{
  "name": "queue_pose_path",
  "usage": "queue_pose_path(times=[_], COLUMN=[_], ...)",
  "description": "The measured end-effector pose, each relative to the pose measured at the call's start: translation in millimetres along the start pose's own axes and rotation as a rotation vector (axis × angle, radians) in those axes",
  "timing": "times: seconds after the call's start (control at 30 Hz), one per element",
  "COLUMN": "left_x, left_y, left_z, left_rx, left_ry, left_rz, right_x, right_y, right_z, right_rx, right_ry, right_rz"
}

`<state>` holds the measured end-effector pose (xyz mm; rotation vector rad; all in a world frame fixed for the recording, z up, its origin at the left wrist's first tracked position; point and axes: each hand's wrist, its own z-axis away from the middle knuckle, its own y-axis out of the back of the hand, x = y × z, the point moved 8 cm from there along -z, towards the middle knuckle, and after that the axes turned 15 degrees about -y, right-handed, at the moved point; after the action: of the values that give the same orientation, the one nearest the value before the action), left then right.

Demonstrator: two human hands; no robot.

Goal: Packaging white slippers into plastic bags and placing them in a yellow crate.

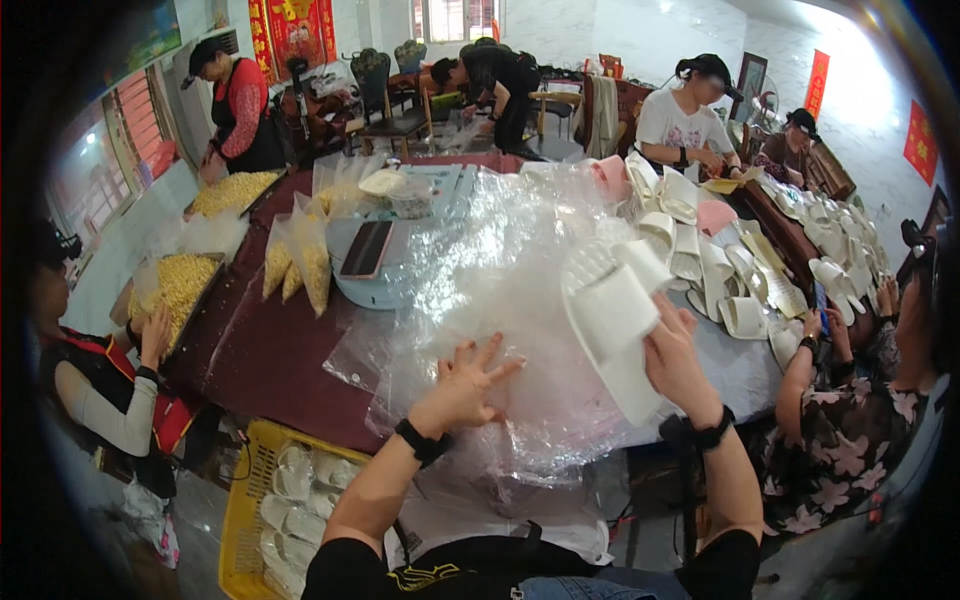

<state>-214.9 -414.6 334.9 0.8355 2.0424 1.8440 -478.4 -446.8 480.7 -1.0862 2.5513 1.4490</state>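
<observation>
A pair of white slippers [612, 318] is held up over the table by my right hand [682, 358], whose fingers close round the straps at their right side. The slippers are tilted, toes toward the far side, one partly behind the other. My left hand [462, 388] lies with fingers spread on a heap of clear plastic bags [490, 270]. These bags are crumpled and shiny, and they cover the middle of the table in front of me. Whether anything lies beneath them I cannot make out.
Many white slippers [745, 318] line the table's right side. A yellow crate [240, 510] of slippers stands below at left. A phone [367, 249] rests on a pale blue machine [352, 288], beside filled bags [310, 262]. Yellow pieces [180, 285] fill trays at left. Other people work around the table.
</observation>
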Motion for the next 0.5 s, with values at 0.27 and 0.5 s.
queue_pose_path(times=[0.27,0.5], left_x=[-23,-45], left_y=[-4,-23], left_z=[30,24], left_rx=[0.05,-0.001], left_ry=[-0.047,0.009], left_rz=[-0.109,0.119], right_x=[88,89], right_y=[-171,-195], right_z=[-43,-59], right_rx=[-0.506,-0.609], right_ry=[-0.171,-0.102], right_rz=[0.354,0.333])
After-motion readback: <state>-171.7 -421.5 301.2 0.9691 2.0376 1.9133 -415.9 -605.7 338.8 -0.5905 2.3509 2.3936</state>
